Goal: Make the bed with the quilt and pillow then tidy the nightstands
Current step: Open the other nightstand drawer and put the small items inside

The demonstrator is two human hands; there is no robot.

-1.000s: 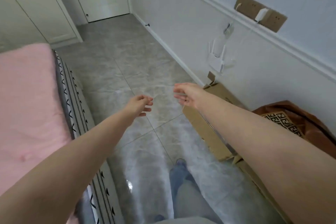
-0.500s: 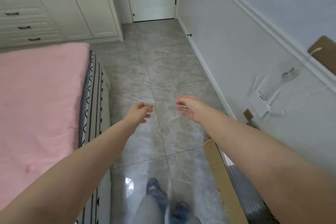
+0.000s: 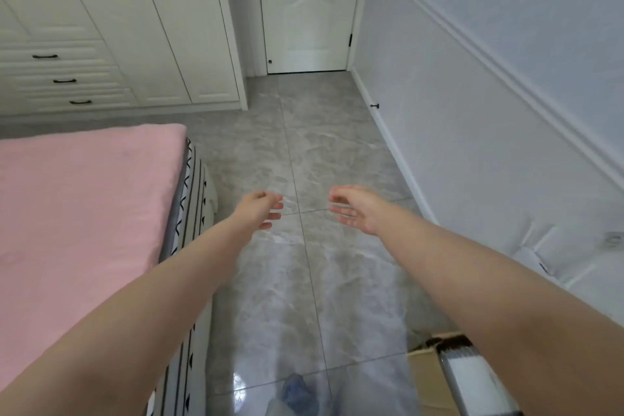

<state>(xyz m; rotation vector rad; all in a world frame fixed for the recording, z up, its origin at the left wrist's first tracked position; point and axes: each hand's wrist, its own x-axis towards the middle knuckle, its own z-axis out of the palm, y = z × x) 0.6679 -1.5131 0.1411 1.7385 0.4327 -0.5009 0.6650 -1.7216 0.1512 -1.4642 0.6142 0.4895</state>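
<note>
Soft cloth, glossy tile, matt paint

The quilt [image 3: 84,206] is pink, matt, slightly fuzzy cloth; the mattress side [image 3: 192,199] beneath is smooth printed fabric with black stripes. The floor [image 3: 324,152] is glossy grey marble-look tile with bright reflections. Wardrobe [image 3: 111,27] and door [image 3: 307,10] look satin-painted wood with black metal handles. The box [image 3: 429,378] is matt brown cardboard.

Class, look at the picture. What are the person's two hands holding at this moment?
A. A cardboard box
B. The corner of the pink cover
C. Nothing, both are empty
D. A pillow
C: the left hand and right hand reach out over the grey tiled floor with loosely spread fingers, gripping nothing.
</note>
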